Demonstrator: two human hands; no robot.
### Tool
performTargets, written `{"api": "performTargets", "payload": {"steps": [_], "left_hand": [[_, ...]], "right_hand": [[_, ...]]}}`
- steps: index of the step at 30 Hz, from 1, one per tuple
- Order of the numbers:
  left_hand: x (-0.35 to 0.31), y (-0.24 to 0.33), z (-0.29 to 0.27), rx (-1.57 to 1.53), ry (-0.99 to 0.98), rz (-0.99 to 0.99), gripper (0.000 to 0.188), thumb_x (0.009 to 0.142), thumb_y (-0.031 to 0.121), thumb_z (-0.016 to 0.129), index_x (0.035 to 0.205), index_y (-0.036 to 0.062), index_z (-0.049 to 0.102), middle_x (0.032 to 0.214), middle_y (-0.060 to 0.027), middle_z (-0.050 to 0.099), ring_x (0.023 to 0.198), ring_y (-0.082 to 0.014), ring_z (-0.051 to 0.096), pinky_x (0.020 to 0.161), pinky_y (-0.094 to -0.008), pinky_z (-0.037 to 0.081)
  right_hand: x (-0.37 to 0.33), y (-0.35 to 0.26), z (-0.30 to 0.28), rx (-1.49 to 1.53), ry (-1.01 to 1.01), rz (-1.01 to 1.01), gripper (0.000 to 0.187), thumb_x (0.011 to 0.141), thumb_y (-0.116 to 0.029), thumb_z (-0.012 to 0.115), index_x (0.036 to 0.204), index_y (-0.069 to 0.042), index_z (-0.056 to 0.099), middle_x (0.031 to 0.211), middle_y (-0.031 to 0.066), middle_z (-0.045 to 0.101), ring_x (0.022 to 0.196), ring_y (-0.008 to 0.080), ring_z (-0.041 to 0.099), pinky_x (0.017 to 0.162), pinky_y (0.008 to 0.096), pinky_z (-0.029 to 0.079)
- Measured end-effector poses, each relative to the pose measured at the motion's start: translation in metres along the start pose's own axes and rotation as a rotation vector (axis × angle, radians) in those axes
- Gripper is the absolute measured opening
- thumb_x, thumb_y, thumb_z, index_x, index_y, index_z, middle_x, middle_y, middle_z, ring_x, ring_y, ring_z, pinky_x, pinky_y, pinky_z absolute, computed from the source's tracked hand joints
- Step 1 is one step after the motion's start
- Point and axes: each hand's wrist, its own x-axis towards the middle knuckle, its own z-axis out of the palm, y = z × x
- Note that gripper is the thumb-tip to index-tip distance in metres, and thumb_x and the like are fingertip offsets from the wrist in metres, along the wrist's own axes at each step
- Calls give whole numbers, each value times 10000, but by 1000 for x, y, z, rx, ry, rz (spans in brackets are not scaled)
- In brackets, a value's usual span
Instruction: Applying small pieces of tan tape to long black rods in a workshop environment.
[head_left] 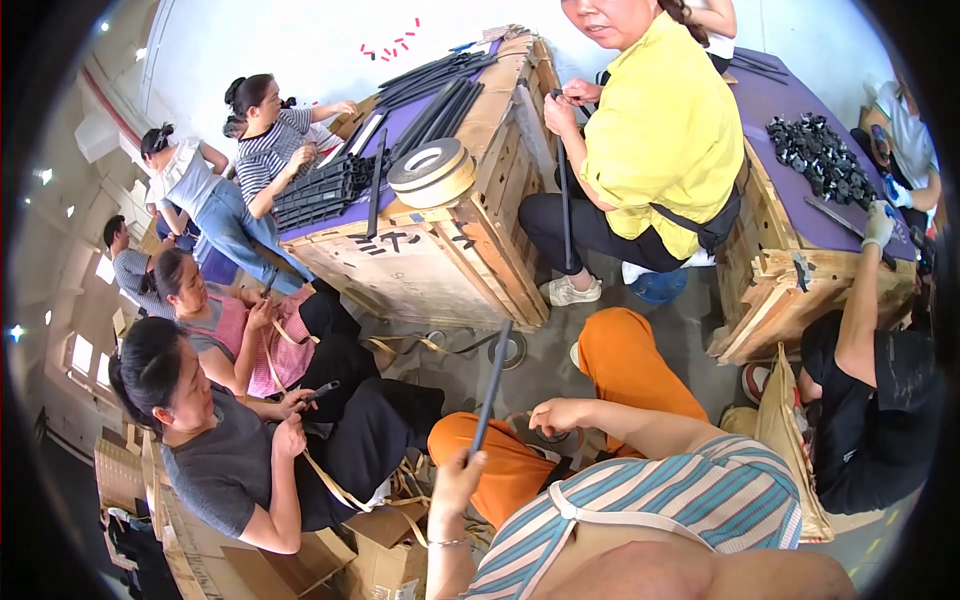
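My left hand (457,484) is closed around the lower part of a slim black rod (490,392), which stands tilted upward with its top leaning a little to the right. My right hand (562,415) hovers to the right of the rod, over my orange trousers (640,365). Its fingers are loosely bent and a little apart, and I see nothing in them. On the floor beyond the rod lies a tape roll (508,351).
Black bars (440,115) and a large tape roll (432,172) lie on a wooden crate table. A co-worker in yellow (665,140) sits ahead, holding a black strip. Another crate carries small black parts (820,158). Co-workers sit close on my left, beside cardboard boxes (385,565).
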Motion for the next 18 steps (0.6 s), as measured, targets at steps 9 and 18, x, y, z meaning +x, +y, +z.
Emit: {"api": "performTargets", "payload": {"steps": [9, 18], "left_hand": [[21, 40, 24, -356, -219, -17, 311, 812, 150, 604, 1090, 60, 497, 853, 8, 542, 525, -21, 401, 442, -179, 324], [16, 27, 28, -569, -359, -9, 221, 788, 111, 647, 941, 100, 489, 679, 50, 456, 452, -18, 324, 397, -173, 223]], "right_hand": [[-66, -93, 19, -103, -263, -330, 301, 940, -224, 380, 1180, -49, 420, 654, 25, 531, 565, 110, 518, 533, 252, 410], [-83, -104, 24, 240, -382, -237, 414, 959, -230, 345, 1332, -64, 276, 699, 84, 601, 459, 42, 393, 425, 162, 291]]}}
